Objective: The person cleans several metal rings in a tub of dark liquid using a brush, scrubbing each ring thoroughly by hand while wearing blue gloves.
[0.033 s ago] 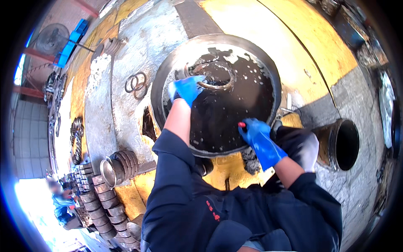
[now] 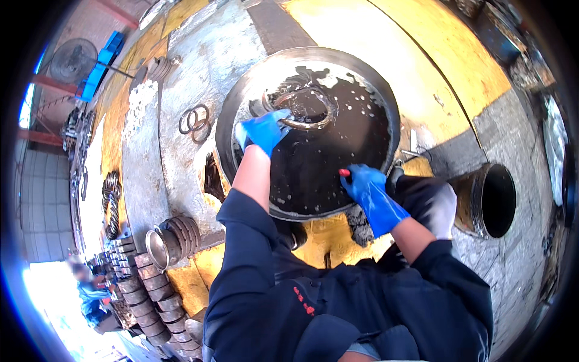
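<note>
My left hand (image 2: 263,131), in a blue rubber glove, is closed on the near left edge of a metal ring (image 2: 313,126). The ring lies partly in dark liquid (image 2: 319,166) inside a wide round metal pan (image 2: 393,123). In a matching glove, my right hand (image 2: 367,183) is closed around a red-ended tool (image 2: 344,172) above the pan's near right part. The rest of that tool is hidden, so its kind does not show.
Several loose rings (image 2: 195,122) lie left of the pan. Ribbed metal parts (image 2: 175,240) and stacked cylindrical pieces (image 2: 146,295) stand at the near left. An open metal drum (image 2: 476,202) lies at right. Another person (image 2: 91,295) is far left, near a fan (image 2: 73,60) further off.
The whole view has shifted slightly. Both hands keep their grips, and the ring stays at almost the same place in the pan.
</note>
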`<move>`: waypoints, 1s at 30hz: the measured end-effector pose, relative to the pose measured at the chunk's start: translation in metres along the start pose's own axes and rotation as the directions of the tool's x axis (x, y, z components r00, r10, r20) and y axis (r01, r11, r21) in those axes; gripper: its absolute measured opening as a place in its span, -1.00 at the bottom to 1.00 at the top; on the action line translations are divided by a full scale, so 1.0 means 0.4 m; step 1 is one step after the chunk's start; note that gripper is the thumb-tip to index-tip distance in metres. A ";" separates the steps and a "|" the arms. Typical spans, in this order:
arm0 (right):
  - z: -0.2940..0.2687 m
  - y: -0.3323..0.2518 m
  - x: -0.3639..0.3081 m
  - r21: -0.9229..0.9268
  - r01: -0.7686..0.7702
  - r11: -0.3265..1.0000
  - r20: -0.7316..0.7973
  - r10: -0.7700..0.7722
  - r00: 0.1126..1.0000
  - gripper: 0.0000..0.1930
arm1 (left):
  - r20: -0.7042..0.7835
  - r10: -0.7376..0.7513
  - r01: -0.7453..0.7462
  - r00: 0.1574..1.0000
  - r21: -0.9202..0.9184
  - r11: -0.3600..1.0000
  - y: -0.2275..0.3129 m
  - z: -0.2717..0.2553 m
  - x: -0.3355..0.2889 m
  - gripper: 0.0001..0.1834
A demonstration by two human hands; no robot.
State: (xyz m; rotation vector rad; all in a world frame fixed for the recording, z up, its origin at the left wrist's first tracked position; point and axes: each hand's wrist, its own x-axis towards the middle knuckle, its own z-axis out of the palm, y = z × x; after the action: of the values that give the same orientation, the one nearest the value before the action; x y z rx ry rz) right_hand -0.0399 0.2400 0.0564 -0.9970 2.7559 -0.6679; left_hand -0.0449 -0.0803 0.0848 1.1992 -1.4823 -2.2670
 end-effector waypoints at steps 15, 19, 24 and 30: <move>0.009 -0.165 0.112 0.914 -0.347 0.213 0.324 0.135 0.936 -0.65 | 0.125 -0.012 -0.024 0.992 0.281 0.959 -0.199 -0.148 -0.321 -0.71; 0.055 -0.212 0.091 0.980 -0.185 0.069 0.180 0.073 0.981 -0.68 | 0.084 0.199 -0.216 0.976 0.388 0.896 -0.221 -0.177 -0.285 -0.79; 0.086 -0.141 0.105 0.840 -0.302 0.451 0.246 0.180 0.952 -0.70 | 0.275 0.515 -0.574 0.812 0.541 0.615 -0.178 -0.104 -0.346 -0.71; 0.071 -0.120 0.141 0.657 -0.362 0.661 0.201 0.309 0.929 -0.72 | 0.147 0.232 -0.258 0.962 0.196 0.946 -0.129 -0.126 -0.369 -0.70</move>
State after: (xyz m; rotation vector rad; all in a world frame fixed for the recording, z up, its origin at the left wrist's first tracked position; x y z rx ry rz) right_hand -0.0484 0.1613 0.0540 -0.3140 2.1974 -1.3948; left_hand 0.1016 -0.0104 0.1102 0.8765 -1.8465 -2.0887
